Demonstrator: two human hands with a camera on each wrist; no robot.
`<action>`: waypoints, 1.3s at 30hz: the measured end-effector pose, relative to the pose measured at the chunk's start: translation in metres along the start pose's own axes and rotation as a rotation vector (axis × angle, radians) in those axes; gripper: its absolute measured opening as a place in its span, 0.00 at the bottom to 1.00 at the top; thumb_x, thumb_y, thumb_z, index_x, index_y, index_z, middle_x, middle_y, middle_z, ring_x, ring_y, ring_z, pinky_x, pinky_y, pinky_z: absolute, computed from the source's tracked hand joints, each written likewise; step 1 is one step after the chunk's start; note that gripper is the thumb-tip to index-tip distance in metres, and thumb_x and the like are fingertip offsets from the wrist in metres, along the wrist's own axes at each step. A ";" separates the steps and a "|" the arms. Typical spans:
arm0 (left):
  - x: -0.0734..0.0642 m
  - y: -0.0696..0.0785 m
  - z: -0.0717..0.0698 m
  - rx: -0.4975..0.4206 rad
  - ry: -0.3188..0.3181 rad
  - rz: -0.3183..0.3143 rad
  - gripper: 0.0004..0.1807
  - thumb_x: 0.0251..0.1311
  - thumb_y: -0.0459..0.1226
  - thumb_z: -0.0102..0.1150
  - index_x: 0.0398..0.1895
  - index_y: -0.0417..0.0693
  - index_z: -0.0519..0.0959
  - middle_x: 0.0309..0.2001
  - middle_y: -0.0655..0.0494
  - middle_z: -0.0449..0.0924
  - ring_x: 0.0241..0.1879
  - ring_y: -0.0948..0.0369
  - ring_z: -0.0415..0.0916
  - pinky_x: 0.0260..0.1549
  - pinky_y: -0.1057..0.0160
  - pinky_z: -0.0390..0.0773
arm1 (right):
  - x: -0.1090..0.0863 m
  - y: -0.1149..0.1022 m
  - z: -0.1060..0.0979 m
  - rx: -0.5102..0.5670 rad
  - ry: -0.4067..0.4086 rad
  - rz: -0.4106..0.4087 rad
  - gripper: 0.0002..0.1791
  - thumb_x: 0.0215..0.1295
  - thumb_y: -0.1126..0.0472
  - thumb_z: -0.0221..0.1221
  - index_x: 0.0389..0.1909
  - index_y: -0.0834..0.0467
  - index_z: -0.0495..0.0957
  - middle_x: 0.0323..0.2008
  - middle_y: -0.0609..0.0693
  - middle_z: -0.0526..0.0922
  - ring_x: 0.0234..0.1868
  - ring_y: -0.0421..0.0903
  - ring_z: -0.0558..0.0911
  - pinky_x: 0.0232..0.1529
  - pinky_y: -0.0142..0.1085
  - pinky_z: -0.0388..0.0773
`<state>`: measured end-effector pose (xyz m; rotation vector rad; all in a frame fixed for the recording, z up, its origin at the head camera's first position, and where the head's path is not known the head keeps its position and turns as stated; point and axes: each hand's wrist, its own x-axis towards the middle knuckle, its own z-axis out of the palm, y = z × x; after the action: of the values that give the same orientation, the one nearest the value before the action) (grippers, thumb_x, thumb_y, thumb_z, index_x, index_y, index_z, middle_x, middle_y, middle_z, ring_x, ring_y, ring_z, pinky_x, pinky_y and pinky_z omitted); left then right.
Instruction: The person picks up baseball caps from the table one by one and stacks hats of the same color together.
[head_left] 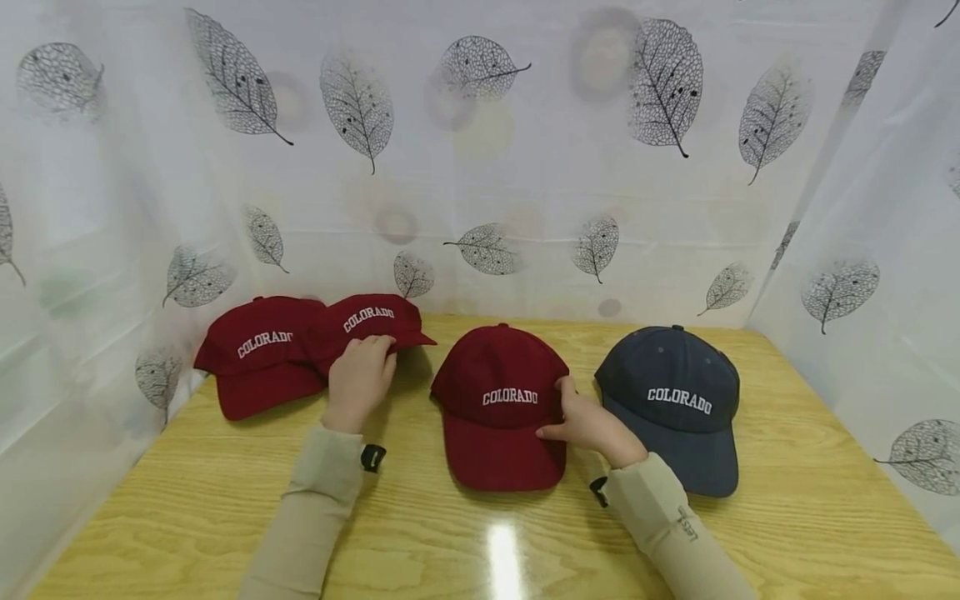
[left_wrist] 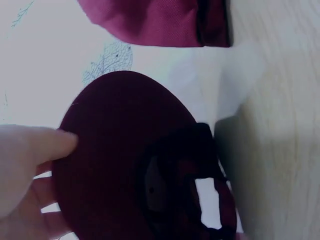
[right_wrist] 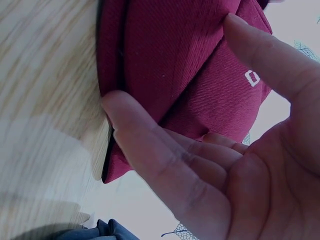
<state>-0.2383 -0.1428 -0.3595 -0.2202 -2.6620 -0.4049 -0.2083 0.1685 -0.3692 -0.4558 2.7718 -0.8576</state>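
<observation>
My left hand [head_left: 362,379] pinches the brim of a red cap [head_left: 371,312] lettered COLORADO. This cap is tilted, and the dark underside of its brim [left_wrist: 115,130] faces the left wrist view, with the thumb against it. Its side overlaps another red cap [head_left: 270,350] at the far left. A third red cap [head_left: 504,379] rests on the table in the middle, brim towards me. My right hand [head_left: 592,423] touches its right side, the thumb near the brim seam and a fingertip [right_wrist: 119,102] at the lower edge.
A dark blue COLORADO cap [head_left: 675,392] rests to the right, close beside my right forearm. The wood-grain table [head_left: 427,542] carries all the caps. White curtains [head_left: 517,167] printed with leaves stand behind it and along both sides.
</observation>
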 end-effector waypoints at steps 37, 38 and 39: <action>-0.008 0.041 -0.060 -0.386 0.835 0.246 0.07 0.56 0.24 0.51 0.34 0.34 0.78 0.30 0.42 0.77 0.30 0.49 0.73 0.33 0.54 0.74 | 0.001 0.001 0.001 -0.008 0.003 0.016 0.41 0.50 0.56 0.64 0.54 0.73 0.51 0.40 0.67 0.73 0.39 0.52 0.76 0.40 0.42 0.70; -0.010 0.045 -0.064 -0.391 0.851 0.257 0.06 0.56 0.24 0.51 0.34 0.34 0.78 0.30 0.42 0.77 0.30 0.49 0.72 0.31 0.54 0.74 | 0.001 0.001 0.001 -0.009 0.004 0.013 0.41 0.50 0.56 0.64 0.54 0.73 0.51 0.40 0.67 0.73 0.39 0.52 0.76 0.40 0.42 0.71; -0.012 0.048 -0.067 -0.396 0.864 0.268 0.06 0.56 0.24 0.51 0.34 0.35 0.78 0.29 0.42 0.76 0.29 0.49 0.72 0.30 0.54 0.73 | 0.001 0.001 0.001 -0.008 0.004 0.012 0.41 0.50 0.56 0.64 0.54 0.73 0.51 0.40 0.68 0.73 0.39 0.52 0.76 0.39 0.42 0.71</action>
<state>-0.1908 -0.1194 -0.2952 -0.4053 -1.6691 -0.7354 -0.2092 0.1684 -0.3707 -0.4387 2.7797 -0.8453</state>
